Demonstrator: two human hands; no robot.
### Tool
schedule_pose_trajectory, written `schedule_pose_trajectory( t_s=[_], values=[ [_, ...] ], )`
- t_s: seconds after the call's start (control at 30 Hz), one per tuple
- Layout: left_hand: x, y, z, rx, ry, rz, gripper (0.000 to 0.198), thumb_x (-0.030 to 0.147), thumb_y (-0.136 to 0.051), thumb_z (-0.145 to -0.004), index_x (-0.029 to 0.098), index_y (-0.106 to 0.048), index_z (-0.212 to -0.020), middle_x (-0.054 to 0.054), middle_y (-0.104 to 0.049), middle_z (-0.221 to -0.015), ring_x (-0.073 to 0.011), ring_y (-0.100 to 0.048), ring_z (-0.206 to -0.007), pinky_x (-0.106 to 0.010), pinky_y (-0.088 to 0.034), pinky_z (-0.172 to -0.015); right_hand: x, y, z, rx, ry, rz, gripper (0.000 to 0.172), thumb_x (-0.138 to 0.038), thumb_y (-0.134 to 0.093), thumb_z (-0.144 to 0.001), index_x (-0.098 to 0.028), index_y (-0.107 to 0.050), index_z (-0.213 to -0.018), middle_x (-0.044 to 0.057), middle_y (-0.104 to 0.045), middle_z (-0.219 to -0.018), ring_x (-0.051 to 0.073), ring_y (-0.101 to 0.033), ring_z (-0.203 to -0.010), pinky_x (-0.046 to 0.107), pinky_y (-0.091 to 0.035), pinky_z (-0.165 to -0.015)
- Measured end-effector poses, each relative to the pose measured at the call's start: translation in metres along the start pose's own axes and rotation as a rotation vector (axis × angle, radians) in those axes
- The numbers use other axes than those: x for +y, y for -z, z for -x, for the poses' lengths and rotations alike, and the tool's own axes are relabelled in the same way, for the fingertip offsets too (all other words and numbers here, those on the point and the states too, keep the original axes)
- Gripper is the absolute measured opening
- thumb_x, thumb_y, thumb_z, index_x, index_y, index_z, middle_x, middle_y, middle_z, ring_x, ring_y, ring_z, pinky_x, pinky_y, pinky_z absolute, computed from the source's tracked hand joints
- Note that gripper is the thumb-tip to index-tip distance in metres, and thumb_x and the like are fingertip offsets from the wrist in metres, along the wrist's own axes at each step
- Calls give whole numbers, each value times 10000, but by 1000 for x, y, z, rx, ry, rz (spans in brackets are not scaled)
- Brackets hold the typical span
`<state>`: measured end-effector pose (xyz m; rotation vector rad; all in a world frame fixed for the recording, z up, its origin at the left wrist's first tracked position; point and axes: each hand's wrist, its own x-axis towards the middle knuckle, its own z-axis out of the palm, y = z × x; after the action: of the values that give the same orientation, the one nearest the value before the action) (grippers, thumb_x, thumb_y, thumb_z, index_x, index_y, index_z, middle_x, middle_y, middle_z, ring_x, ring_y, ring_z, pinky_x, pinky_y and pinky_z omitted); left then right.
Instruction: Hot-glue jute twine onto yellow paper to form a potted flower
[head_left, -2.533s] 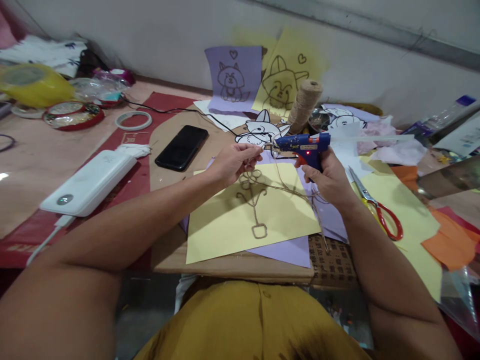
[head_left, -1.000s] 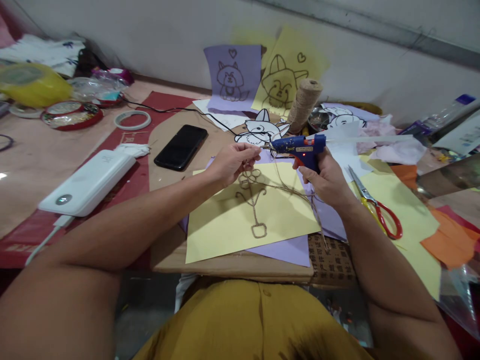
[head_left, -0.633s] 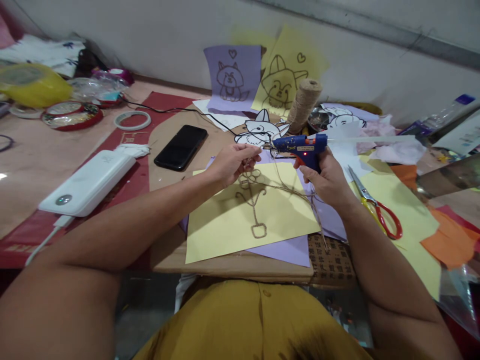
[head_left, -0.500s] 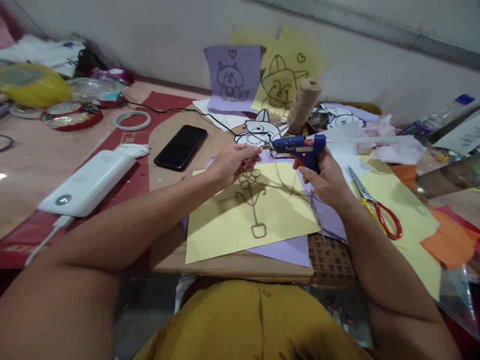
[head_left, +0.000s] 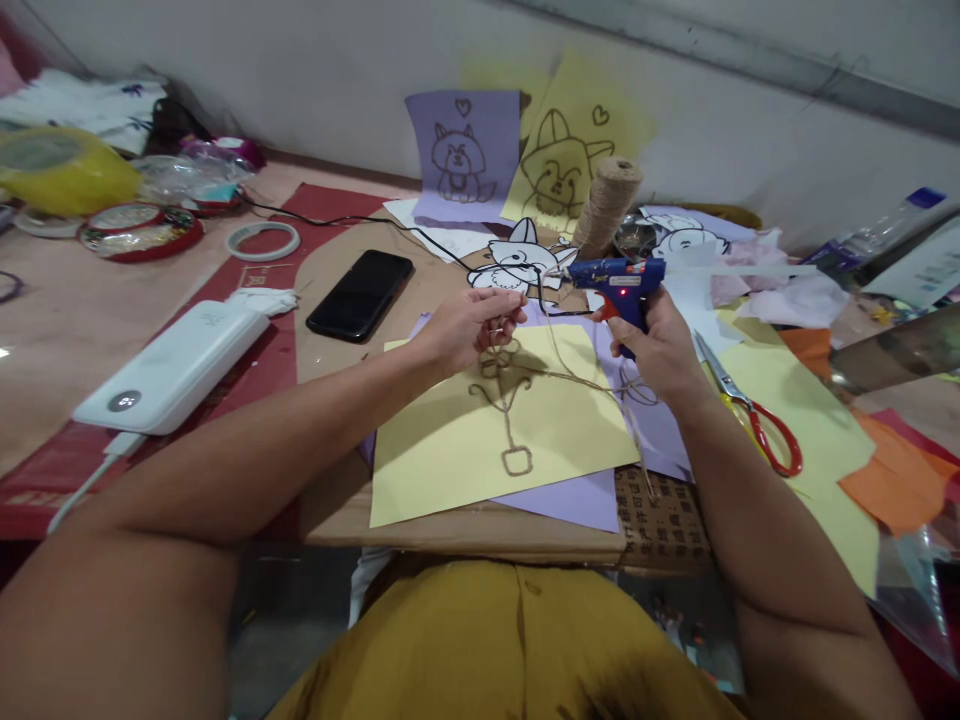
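My right hand (head_left: 660, 345) is wrapped round the handle of a blue hot glue gun (head_left: 619, 280), its nozzle pointing left and a red light lit on its side. A clear glue stick (head_left: 742, 270) juts from its back. Fingers pinched, my left hand (head_left: 480, 325) holds a thin strand of twine (head_left: 555, 345) above a yellow sheet (head_left: 442, 460). On that sheet a brown twine figure (head_left: 510, 425) forms a stem, two curls and a small square, with loops at the top partly behind my fingers. Loose twine trails rightward across the paper.
Left of the papers lie a black phone (head_left: 361, 295) and a white power bank (head_left: 176, 365). Scissors (head_left: 750, 405) with red and yellow handles rest at right. A twine spool (head_left: 609, 205) stands behind the glue gun, near a fox cutout (head_left: 517, 255) crossed by a black cord (head_left: 337, 219).
My right hand has drawn the glue gun a little to the right, so its nozzle is now apart from my left fingers. My left hand stays nearly in place, still pinching the twine.
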<state>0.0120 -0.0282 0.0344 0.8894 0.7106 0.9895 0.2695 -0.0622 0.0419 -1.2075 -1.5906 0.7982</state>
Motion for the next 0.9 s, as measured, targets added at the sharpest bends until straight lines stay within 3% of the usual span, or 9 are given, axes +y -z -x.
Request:
schedule_pose_trajectory(
  t_s=[0.1, 0.2, 0.3, 0.4, 0.53, 0.6, 0.67, 0.77, 0.9],
  values=[
    [-2, 1, -1, -7, -3, 18, 191, 219, -834, -774, 90, -710, -841, -30, -656, -731, -42, -537, -582, -136, -414, -521, 16, 6, -9, 134, -179, -40, 300, -382, -666, -775, -241, -541, -1008, -25, -636, -821, 118, -536, -613, 293, -477, -574],
    [-4, 2, -3, -8, -9, 19, 215, 228, -854, -765, 88, -713, -847, -23, -652, -718, -42, -545, -570, -134, -414, -511, 35, 13, -19, 241, -372, 78, 276, -443, -642, -716, -219, -534, -836, -46, -523, -656, 113, -474, -570, 268, -396, -527],
    [-6, 1, -4, 13, 7, 0, 214, 222, -859, -768, 84, -718, -850, -17, -647, -693, -40, -544, -540, -135, -405, -496, 51, 17, -27, 243, -416, 168, 301, -488, -639, -697, -214, -535, -767, -48, -478, -613, 115, -418, -552, 275, -349, -520],
    [-6, -2, -3, 25, 7, -24, 209, 222, -863, -766, 86, -717, -827, -15, -646, -680, -35, -534, -523, -139, -399, -495, 63, 19, -32, 224, -418, 273, 324, -530, -618, -741, -214, -551, -717, -4, -524, -626, 160, -478, -610, 321, -404, -603],
    [-5, -6, 0, 23, -54, -52, 168, 200, -839, -780, 86, -717, -801, -15, -647, -674, -33, -518, -514, -148, -394, -503, 65, 22, -32, 287, -378, 468, 323, -503, -643, -782, -217, -541, -672, 121, -619, -806, 297, -574, -906, 465, -442, -868],
    [-4, -8, 2, 24, -80, -67, 145, 185, -828, -781, 91, -720, -802, -14, -651, -678, -32, -503, -507, -155, -391, -505, 57, 20, -28, 360, -341, 552, 273, -458, -675, -777, -199, -590, -774, 186, -631, -1030, 364, -518, -1127, 553, -376, -1003],
    [-4, -10, 4, 27, -85, -73, 143, 178, -833, -768, 97, -721, -807, -16, -656, -687, -36, -506, -516, -162, -398, -517, 44, 14, -20, 383, -210, 562, 274, -431, -662, -813, -189, -639, -940, 183, -602, -1184, 353, -466, -1231, 567, -339, -1071],
    [-4, -14, 8, 14, -55, -53, 165, 191, -846, -755, 102, -716, -801, -19, -657, -702, -43, -521, -540, -165, -399, -523, 18, -4, -7, 208, 83, 290, 323, -460, -570, -930, -220, -668, -1123, 97, -639, -1160, 241, -576, -1091, 444, -454, -1012],
    [-6, -22, 16, -65, -4, -11, 190, 229, -850, -765, 104, -714, -812, -17, -652, -711, -47, -542, -566, -158, -414, -546, -9, -31, 9, 17, 130, 30, 363, -500, -629, -933, -285, -707, -1214, 37, -659, -1126, 179, -603, -974, 370, -491, -937]
  ],
)
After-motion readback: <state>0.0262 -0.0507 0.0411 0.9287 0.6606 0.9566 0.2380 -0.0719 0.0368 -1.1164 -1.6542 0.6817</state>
